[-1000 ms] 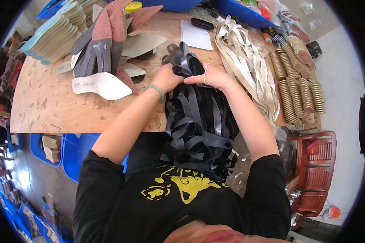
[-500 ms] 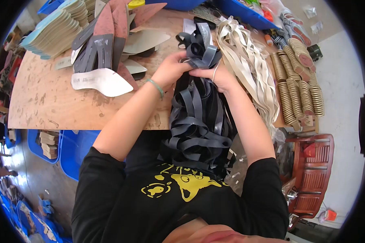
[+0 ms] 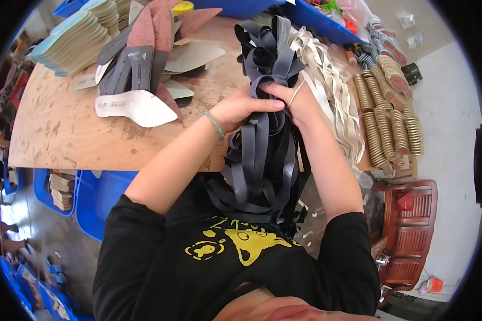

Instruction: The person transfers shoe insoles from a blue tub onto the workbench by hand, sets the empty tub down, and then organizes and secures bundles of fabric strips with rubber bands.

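Note:
A thick bundle of dark grey, ribbon-like strips [image 3: 262, 160] hangs over the table's front edge, its loops reaching down towards my shirt. My left hand [image 3: 240, 110] is closed round the bundle from the left, thumb lying across the front. From the other side my right hand [image 3: 304, 104] grips the same bundle, with fingers partly hidden among the strips. Beyond both hands, the looped upper end stands up in a tangle. A bundle of cream strips [image 3: 334, 107] lies just right of my right hand.
Shoe-sole-shaped pieces in grey and red [image 3: 142, 64] and a white one [image 3: 136, 108] lie left on the wooden table [image 3: 53, 128]. Stacked insoles [image 3: 72, 45] stand behind. Coiled brown bundles [image 3: 383, 134] line the right. Blue bins [image 3: 93, 206] sit below; a wooden chair [image 3: 412, 230] stands right.
Both hands have shifted slightly towards me on the dark strips. My left thumb now lies across them, and more of the looped upper end rises beyond my hands.

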The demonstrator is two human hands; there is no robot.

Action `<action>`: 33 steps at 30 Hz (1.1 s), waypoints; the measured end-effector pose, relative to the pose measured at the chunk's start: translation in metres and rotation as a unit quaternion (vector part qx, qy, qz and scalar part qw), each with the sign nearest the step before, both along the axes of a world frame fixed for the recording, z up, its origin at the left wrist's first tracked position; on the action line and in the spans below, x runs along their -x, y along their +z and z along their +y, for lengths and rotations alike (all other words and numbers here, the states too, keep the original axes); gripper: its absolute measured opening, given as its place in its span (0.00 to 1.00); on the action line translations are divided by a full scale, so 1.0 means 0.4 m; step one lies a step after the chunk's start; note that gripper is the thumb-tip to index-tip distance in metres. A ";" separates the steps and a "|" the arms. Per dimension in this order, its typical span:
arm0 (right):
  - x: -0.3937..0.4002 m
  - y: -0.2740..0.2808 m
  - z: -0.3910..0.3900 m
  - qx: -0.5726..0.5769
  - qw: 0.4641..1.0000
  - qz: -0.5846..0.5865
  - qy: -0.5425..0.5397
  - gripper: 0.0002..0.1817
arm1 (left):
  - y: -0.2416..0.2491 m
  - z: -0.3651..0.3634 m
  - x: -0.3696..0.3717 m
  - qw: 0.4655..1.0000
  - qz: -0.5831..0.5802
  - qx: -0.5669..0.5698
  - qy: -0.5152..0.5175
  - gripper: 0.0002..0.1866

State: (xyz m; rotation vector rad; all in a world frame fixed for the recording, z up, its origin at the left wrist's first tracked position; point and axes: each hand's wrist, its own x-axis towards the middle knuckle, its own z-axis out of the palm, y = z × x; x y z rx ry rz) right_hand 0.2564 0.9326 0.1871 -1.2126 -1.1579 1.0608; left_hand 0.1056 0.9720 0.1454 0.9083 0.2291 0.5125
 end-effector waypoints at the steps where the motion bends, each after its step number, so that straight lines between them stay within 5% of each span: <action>1: -0.010 0.016 0.000 0.045 0.998 -0.050 0.007 0.39 | -0.011 0.005 -0.008 1.000 -0.004 -0.011 0.003 0.28; 5: -0.031 0.101 -0.024 -0.029 0.987 -0.156 0.013 0.59 | -0.025 0.003 -0.015 0.999 -0.020 0.013 0.028 0.21; 8: -0.127 0.095 -0.013 -0.020 0.988 0.086 0.124 0.50 | -0.064 0.007 -0.025 0.998 -0.027 0.046 0.042 0.16; 11: -0.181 0.011 -0.011 -0.009 0.984 0.173 0.032 0.39 | -0.069 0.001 -0.028 0.995 -0.066 0.065 0.027 0.14; 13: -0.193 -0.033 -0.020 0.036 0.967 0.190 0.167 0.34 | -0.069 0.001 -0.028 0.994 -0.058 0.096 0.019 0.14; 15: -0.201 -0.112 -0.037 0.031 0.977 0.011 0.212 0.31 | -0.069 0.005 -0.026 0.992 -0.066 0.109 0.008 0.14; 18: -0.155 -0.107 -0.064 0.047 0.984 -0.017 0.170 0.39 | -0.060 0.003 -0.024 0.996 -0.054 0.064 0.021 0.13; 20: -0.114 -0.045 -0.058 0.060 0.974 0.100 0.197 0.41 | -0.052 0.003 -0.029 0.998 -0.043 0.047 0.008 0.13; 25: -0.037 0.039 -0.034 0.099 0.984 -0.083 0.119 0.33 | -0.051 -0.002 -0.037 0.990 0.062 -0.123 0.024 0.17; 29: -0.007 0.036 -0.025 0.073 0.993 -0.087 0.023 0.28 | 0.007 -0.046 -0.020 0.984 0.101 -0.117 0.084 0.18; 30: -0.012 0.030 -0.023 0.084 0.994 -0.062 0.021 0.27 | 0.009 -0.051 -0.011 0.932 0.227 -0.267 0.088 0.19; 32: -0.036 0.013 -0.015 0.103 0.994 -0.014 0.016 0.26 | 0.043 -0.069 0.039 0.717 0.445 -0.530 0.088 0.21; 33: -0.054 0.001 -0.009 0.061 0.996 -0.055 0.047 0.23 | 0.091 -0.085 0.076 0.671 0.437 -0.592 0.095 0.18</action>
